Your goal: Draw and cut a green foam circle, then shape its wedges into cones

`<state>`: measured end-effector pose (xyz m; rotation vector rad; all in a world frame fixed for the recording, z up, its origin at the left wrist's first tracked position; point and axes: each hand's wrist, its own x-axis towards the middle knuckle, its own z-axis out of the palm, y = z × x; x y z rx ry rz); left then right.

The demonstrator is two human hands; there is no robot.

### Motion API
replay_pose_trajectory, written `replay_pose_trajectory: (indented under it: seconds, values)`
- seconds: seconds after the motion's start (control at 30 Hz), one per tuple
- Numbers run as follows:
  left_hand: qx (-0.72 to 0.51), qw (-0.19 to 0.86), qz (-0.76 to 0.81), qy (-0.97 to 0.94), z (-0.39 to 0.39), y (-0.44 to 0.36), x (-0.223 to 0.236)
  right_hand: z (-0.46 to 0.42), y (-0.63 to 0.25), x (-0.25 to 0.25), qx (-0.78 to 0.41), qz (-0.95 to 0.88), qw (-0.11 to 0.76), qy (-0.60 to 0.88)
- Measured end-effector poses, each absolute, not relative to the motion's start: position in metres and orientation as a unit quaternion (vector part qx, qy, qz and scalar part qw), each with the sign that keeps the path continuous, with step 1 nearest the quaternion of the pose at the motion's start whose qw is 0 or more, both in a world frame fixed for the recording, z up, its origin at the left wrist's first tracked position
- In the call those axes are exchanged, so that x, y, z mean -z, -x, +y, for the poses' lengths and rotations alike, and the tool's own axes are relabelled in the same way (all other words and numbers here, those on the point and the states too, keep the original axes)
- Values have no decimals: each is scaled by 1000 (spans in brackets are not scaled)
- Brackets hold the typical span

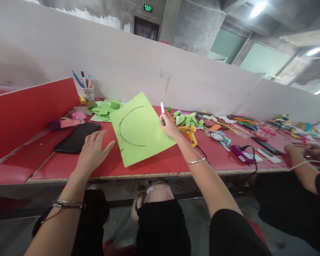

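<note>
A green sheet of paper (138, 128) lies tilted on the red table, with a curved black line drawn on its left half, open toward the right. My right hand (168, 125) is closed around a white marker (162, 106) with a black tip, which points up and away from the paper. That hand is over the sheet's right edge. To the left of the sheet, my left hand (96, 149) hovers or rests by the table with its fingers spread and nothing in them. A black phone-like slab (76, 138) lies just beyond its fingers.
Green paper pieces (104, 110) and a pen cup (89, 93) stand at the back left, beside a red panel (32, 113). Rightward are green paper cones (188, 119), a yellow glue gun (190, 134), a purple power strip (241, 154) and another person's hands (300, 149).
</note>
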<state>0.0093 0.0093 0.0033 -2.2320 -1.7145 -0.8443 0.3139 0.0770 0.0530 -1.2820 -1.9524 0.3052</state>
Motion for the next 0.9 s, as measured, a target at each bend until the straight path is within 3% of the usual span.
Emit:
replay_pose_trajectory:
  seconds: [0.2, 0.33, 0.47, 0.7, 0.8, 0.9]
  values:
    - [195, 24, -555, 808, 13, -14, 7, 61, -317, -32, -133, -729, 354, 571]
    - [111, -49, -553, 825, 11, -17, 6, 53, -322, -29, -59, -750, 303, 585]
    - [83, -74, -568, 816, 9, -20, 4, 51, -309, -45, -14, -754, 347, 558]
    - [76, -56, -600, 794, -1, -32, -4, 71, -264, -43, -363, -662, 533, 382]
    - [66, -60, -604, 792, -1, -33, -4, 86, -255, -25, -471, -576, 554, 374]
    - [67, -63, -600, 795, 0, -32, -2, 96, -250, -5, -500, -511, 568, 409]
